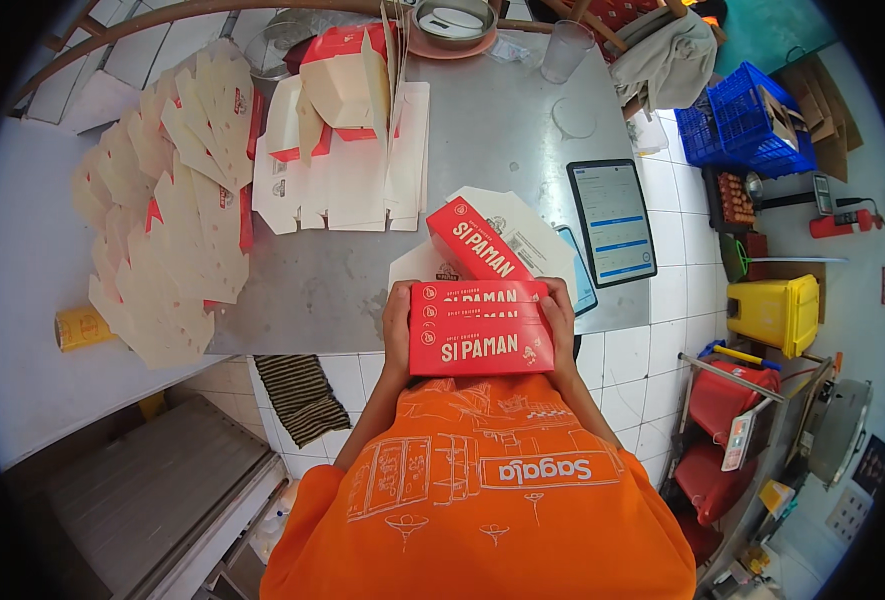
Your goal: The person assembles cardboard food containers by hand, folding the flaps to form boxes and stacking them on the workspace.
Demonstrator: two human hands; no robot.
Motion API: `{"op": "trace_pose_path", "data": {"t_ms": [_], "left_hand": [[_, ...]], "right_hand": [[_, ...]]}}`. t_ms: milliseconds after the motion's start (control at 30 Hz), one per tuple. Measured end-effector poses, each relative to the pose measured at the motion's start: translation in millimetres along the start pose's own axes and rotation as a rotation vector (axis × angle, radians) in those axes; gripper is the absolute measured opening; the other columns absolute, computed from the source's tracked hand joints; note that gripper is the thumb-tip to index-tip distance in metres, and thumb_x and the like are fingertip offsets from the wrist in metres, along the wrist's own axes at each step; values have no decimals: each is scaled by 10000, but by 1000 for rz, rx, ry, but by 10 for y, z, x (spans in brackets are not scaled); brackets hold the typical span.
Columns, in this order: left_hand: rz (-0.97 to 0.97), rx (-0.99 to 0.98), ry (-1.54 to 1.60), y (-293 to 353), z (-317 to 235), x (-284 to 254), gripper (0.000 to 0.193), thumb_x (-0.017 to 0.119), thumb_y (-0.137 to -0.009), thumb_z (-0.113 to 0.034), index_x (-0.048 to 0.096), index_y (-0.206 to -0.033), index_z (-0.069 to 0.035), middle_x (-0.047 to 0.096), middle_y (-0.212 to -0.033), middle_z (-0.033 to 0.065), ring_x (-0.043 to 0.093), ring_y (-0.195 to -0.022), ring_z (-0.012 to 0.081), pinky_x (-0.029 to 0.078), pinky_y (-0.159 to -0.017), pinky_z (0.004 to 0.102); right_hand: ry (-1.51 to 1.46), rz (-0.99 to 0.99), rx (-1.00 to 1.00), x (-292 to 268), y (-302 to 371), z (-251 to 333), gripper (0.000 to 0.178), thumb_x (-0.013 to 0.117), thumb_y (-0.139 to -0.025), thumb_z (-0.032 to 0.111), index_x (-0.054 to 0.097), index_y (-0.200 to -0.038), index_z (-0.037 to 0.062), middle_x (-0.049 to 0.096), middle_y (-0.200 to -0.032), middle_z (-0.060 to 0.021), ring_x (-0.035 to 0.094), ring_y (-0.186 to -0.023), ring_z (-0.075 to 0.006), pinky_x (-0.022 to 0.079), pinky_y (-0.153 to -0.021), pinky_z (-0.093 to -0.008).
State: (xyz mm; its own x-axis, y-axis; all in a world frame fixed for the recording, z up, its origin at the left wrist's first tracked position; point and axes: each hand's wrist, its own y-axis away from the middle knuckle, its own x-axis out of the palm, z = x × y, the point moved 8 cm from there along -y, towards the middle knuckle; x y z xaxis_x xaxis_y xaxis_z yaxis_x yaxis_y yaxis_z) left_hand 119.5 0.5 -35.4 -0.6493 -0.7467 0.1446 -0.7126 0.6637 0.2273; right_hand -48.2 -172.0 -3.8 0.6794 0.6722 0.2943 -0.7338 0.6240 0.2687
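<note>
My left hand [398, 322] and my right hand [560, 322] press the two short ends of a few red takeaway boxes [482, 347], close against my body at the table's near edge. The boxes overlap, so only strips of the farther ones show. Both sets of fingers are closed round the ends, partly hidden behind the cardboard. Just beyond lies another red takeaway box [477, 240], tilted, apart from my grip. Under it rests a white unfolded carton sheet [550, 250] with cut corners.
Flat white carton blanks [187, 200] fan across the left of the metal table [482, 150]. Partly folded red-and-white boxes [347, 90] stand at the back. To the right lie a tablet [612, 220] and a phone [577, 270]; a clear cup [566, 52] stands farther off.
</note>
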Motion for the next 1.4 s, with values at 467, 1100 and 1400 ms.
{"op": "trace_pose_path", "data": {"t_ms": [467, 1100, 1400], "left_hand": [[79, 105, 351, 137, 44, 161, 728, 322, -965, -629, 386, -1345, -12, 494, -1259, 119, 506, -1159, 180, 419, -1012, 358], [-102, 118, 190, -185, 246, -141, 273, 501, -995, -309, 525, -952, -41, 548, -836, 5, 511, -758, 65, 467, -755, 228], [83, -126, 158, -512, 732, -286, 435, 479, -989, -250, 410, -599, -71, 400, -602, -17, 388, -608, 113, 440, -805, 308]], "right_hand": [[-121, 58, 5, 139, 86, -29, 651, 418, -968, 497, 320, -1393, 14, 404, -1357, -141, 415, -1281, -213, 340, -1071, -347], [121, 174, -106, 16, -266, -250, 409, 623, -882, 87, 457, -1254, 52, 530, -1190, -85, 501, -1148, -173, 383, -992, -318], [1145, 438, -14, 462, -916, 59, 378, 611, -930, 348, 557, -1187, 77, 677, -1023, -110, 634, -920, -171, 496, -766, -311]]}}
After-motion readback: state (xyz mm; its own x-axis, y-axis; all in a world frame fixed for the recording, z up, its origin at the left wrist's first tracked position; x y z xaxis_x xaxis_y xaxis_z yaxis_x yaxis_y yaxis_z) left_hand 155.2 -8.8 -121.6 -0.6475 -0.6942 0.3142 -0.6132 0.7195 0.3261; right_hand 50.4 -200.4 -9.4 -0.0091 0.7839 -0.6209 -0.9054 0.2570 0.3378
